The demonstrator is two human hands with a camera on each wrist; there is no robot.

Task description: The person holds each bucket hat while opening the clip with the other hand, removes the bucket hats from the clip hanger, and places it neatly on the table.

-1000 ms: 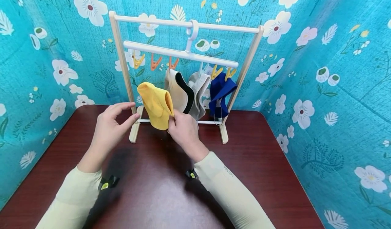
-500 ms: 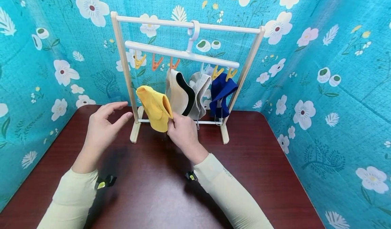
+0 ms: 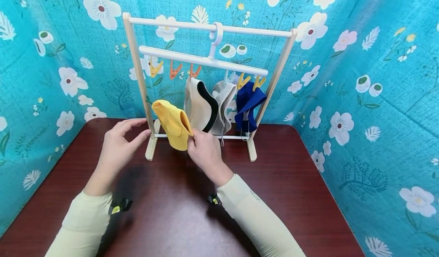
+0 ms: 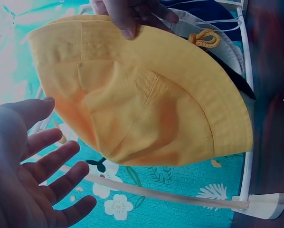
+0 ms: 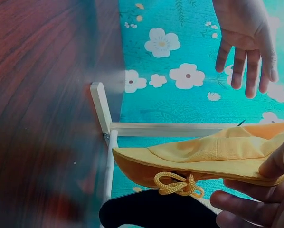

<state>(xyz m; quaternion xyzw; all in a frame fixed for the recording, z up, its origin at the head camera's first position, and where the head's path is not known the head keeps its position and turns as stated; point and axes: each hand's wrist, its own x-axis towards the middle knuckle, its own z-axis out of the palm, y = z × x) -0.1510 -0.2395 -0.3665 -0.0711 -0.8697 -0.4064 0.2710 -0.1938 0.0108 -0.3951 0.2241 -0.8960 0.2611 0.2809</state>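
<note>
A bucket hat (image 3: 171, 124) sits between a person's left hand (image 3: 118, 142) and right hand (image 3: 207, 147), before a rack (image 3: 171, 24) on the counter (image 3: 178, 211), left of hanging hats (image 3: 199, 108).

Turquoise flowered cloth (image 3: 329, 100) hangs behind and beside a glossy reddish-brown table (image 3: 171, 215).

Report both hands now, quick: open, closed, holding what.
Left hand: open, holding nothing.
Right hand: closed, pinching the yellow hat by its brim.
</note>
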